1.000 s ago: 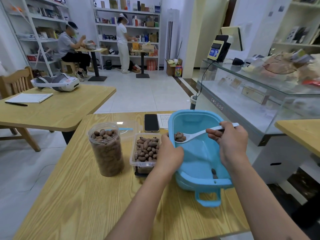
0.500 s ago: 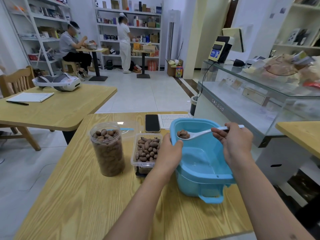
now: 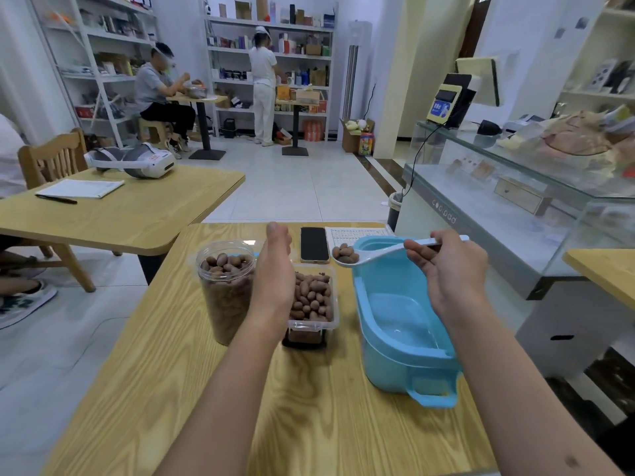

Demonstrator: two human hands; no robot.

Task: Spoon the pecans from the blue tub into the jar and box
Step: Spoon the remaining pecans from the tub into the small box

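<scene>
The jar (image 3: 226, 290), far left, is brim-full — more pecans could roll off. The left hand (image 3: 275, 273) hovers between jar and box (image 3: 312, 300), fingers straight and together, partly blocking both. The right hand (image 3: 450, 269) pinches the spoon (image 3: 371, 255), loaded past the tub (image 3: 405, 324) (seemingly empty); a tilt spills onto the phone (image 3: 313, 243).

We see a table (image 3: 206, 389) of pale wood with clear grain and a soft shine. The tub (image 3: 405, 338) is smooth blue plastic, a little glossy. The jar (image 3: 225, 290) and box (image 3: 314, 322) are clear plastic; the spoon (image 3: 374, 254) is white plastic.
</scene>
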